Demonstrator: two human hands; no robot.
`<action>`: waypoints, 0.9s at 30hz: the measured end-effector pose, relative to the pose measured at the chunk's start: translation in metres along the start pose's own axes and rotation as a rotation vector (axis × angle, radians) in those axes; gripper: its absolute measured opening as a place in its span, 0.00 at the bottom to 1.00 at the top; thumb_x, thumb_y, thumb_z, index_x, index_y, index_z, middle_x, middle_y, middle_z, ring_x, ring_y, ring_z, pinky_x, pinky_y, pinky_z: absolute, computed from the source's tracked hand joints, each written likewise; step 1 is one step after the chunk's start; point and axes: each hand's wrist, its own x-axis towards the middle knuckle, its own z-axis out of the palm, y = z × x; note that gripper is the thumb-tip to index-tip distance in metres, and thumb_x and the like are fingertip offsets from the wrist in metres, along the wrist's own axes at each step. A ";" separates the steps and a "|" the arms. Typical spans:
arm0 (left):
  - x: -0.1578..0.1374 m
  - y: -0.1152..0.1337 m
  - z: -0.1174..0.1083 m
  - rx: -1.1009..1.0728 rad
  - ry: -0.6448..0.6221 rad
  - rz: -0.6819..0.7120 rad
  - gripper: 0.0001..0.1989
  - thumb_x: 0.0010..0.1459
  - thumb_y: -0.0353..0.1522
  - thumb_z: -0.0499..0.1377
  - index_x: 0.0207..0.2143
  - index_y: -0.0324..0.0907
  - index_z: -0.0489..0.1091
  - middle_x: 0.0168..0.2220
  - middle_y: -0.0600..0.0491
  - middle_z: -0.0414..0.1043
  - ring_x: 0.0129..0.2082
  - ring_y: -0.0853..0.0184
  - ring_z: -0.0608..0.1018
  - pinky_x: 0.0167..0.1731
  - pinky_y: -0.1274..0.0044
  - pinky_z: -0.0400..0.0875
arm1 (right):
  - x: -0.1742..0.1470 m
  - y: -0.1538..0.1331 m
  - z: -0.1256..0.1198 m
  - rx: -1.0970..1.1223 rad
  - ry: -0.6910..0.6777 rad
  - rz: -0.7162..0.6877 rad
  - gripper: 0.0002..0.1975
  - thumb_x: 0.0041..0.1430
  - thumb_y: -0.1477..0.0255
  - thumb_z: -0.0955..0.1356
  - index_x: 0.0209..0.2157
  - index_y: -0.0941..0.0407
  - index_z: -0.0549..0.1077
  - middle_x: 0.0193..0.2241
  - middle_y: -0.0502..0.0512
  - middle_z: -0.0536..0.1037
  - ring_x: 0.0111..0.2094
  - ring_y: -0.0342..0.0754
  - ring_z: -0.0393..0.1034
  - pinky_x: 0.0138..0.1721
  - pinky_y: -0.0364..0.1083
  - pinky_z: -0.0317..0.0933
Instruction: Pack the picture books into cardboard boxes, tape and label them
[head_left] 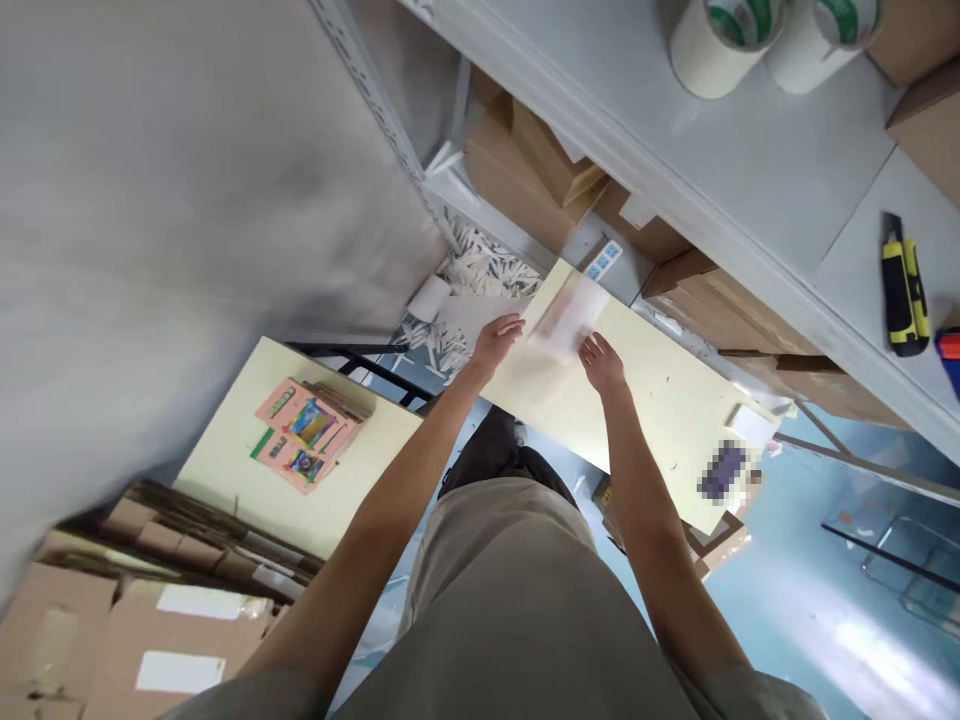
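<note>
On the pale yellow table (637,400) lies a flat, whitish-pink packet or sheet (571,315), smeared by motion, so its exact kind is unclear. My left hand (499,340) is at the table's left edge, fingers stretched toward the packet with a small gap between them. Close by the packet's right corner, my right hand (602,362) has its fingers apart and slightly bent; I cannot tell whether the fingertips touch it. Neither hand visibly grips anything.
Books (307,430) are stacked on a second table (225,450) at left, beside cardboard boxes (112,630). Paper scraps (487,260) lie beyond my left hand. A shelf (750,190) overhead at right holds tape rolls (724,50) and a box cutter (904,290). A power strip (604,260) adjoins the table.
</note>
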 end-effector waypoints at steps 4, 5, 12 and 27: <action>-0.079 -0.019 -0.030 -0.071 0.079 0.013 0.27 0.57 0.45 0.71 0.55 0.43 0.80 0.63 0.39 0.80 0.61 0.51 0.81 0.62 0.62 0.72 | -0.037 0.000 -0.018 0.101 -0.082 -0.010 0.13 0.63 0.64 0.69 0.48 0.44 0.78 0.66 0.57 0.78 0.66 0.50 0.75 0.65 0.56 0.75; -0.101 -0.025 -0.037 -0.092 0.109 0.020 0.28 0.56 0.47 0.72 0.55 0.43 0.80 0.62 0.39 0.80 0.61 0.50 0.82 0.62 0.62 0.73 | -0.049 0.001 -0.020 0.124 -0.119 -0.010 0.12 0.64 0.65 0.69 0.49 0.45 0.78 0.67 0.57 0.77 0.66 0.50 0.75 0.65 0.56 0.75; -0.274 -0.092 -0.076 -0.249 0.317 0.115 0.33 0.53 0.53 0.74 0.55 0.45 0.81 0.61 0.41 0.81 0.60 0.50 0.83 0.63 0.61 0.74 | -0.137 0.032 0.001 0.129 -0.405 0.065 0.11 0.71 0.65 0.69 0.51 0.46 0.81 0.67 0.55 0.78 0.68 0.48 0.74 0.63 0.50 0.77; -0.466 -0.206 -0.147 -0.493 0.639 0.184 0.37 0.46 0.53 0.78 0.54 0.43 0.80 0.59 0.38 0.82 0.59 0.48 0.83 0.64 0.58 0.72 | -0.310 0.211 0.084 -0.217 -0.825 0.436 0.10 0.73 0.70 0.68 0.48 0.47 0.83 0.52 0.50 0.88 0.52 0.45 0.84 0.52 0.43 0.78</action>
